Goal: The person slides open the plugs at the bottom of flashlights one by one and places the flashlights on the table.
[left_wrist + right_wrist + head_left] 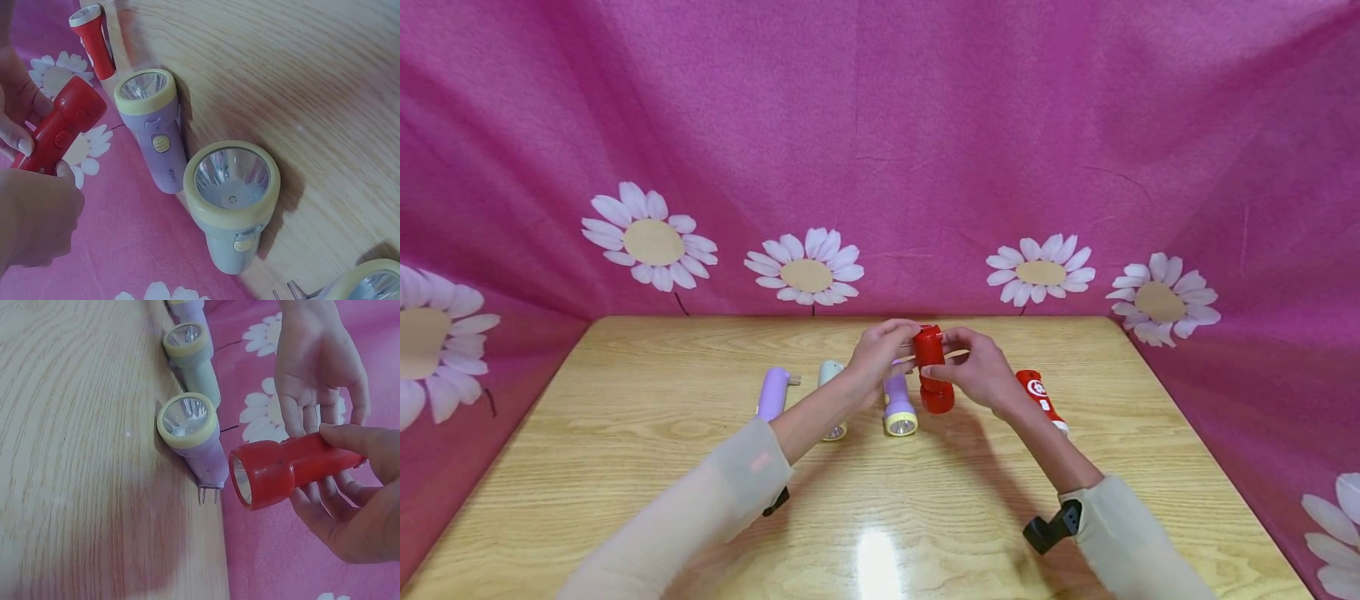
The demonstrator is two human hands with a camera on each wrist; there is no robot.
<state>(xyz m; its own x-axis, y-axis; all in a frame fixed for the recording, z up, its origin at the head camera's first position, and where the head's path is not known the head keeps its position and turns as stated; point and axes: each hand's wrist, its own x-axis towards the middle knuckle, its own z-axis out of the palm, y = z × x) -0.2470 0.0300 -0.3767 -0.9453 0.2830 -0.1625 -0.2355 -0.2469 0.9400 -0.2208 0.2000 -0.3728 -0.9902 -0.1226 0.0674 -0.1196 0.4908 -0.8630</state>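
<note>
A red flashlight (935,375) is held up over the far part of the table, lens end down in the head view. My right hand (977,367) grips its body between thumb and fingers, as the right wrist view shows at the red body (319,459). From the other side my left hand (880,354) reaches to the tail end. Its fingers (309,419) hang fairly straight behind the body, and their tips are hidden there. Just left of the red flashlight, a purple flashlight (897,404) with a cream rim lies on the table.
On the wooden table (955,517), a pale green flashlight (831,371) and another purple flashlight (772,393) with metal prongs lie to the left. A smaller red flashlight (1037,390) with a white rim lies to the right. Behind hangs a pink flowered cloth (917,167).
</note>
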